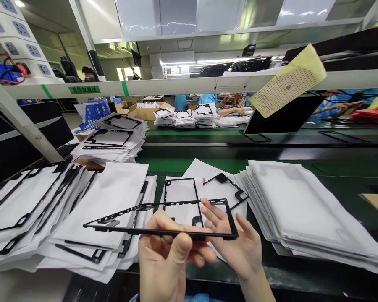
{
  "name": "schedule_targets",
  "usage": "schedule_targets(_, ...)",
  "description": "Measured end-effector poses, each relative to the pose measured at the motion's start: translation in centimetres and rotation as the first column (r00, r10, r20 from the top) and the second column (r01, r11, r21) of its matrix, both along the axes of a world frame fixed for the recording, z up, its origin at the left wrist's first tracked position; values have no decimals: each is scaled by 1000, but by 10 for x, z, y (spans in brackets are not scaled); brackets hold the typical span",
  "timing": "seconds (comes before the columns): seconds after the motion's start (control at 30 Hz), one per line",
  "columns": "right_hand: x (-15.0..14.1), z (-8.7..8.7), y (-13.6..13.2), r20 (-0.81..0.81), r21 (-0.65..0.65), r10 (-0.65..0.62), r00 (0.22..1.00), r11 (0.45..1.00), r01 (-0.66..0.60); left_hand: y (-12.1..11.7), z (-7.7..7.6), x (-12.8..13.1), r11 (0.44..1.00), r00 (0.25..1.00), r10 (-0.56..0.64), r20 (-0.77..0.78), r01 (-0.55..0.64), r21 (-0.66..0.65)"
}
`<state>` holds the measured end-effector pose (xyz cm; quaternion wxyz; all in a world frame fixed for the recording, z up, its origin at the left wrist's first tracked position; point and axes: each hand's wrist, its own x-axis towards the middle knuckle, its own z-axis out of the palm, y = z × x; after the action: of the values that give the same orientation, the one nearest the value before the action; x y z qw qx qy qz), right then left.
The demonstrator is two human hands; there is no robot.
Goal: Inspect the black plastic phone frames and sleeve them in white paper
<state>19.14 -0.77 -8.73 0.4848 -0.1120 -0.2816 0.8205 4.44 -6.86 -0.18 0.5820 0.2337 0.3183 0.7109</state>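
Observation:
My left hand point(168, 260) grips a thin black rectangular frame point(129, 230) by its near long side, thumb in front and fingers beneath. The frame is tilted, seen almost edge-on, above the bench. My right hand point(239, 249) is at the frame's right end, palm up with its fingers spread; a fingertip is close to the far bar, and I cannot tell whether it touches. Behind the hands, another black frame point(195, 193) lies on white sheets. To its right a further black frame point(244, 195) rests at an angle on white paper point(193, 167).
At the left are stacks of black frames between white sheets point(103, 184). A tall pile of white sheets point(302, 201) stands on the right. A screen-like black panel point(280, 115) and yellow dotted card point(286, 84) lean by the rail point(176, 86). Co-workers sit across the bench.

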Motion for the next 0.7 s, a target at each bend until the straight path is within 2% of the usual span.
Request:
schedule_targets(0.2, -9, 0, 5, -15, -29, 52, 999, 998, -53, -2, -3, 7, 998, 997, 63, -32, -63, 8)
schedule_targets(0.37, -12, -1, 5, -78, -69, 113, 991, 991, -118, -4, -1, 9, 992, 994, 106, -1, -105, 74)
schedule_targets(0.43, -12, -4, 7, -91, -92, 135, 987, 985, -144, -4, -5, 10, 992, 998, 56, 11, -57, 109)
schedule_targets(0.53, -11, -9, 14, -28, -124, 185, 982, 974, -187, -4, -13, 12, 989, 997, -77, -13, 78, 125)
schedule_targets(0.6, -10, -14, 20, 25, -138, 232, 972, 964, -227, -3, -18, 15, 982, 987, -158, -31, 160, 105)
schedule_targets(0.7, -11, -22, 27, 88, -117, 254, 963, 963, -244, -2, -21, 22, 976, 977, -210, -31, 211, 47)
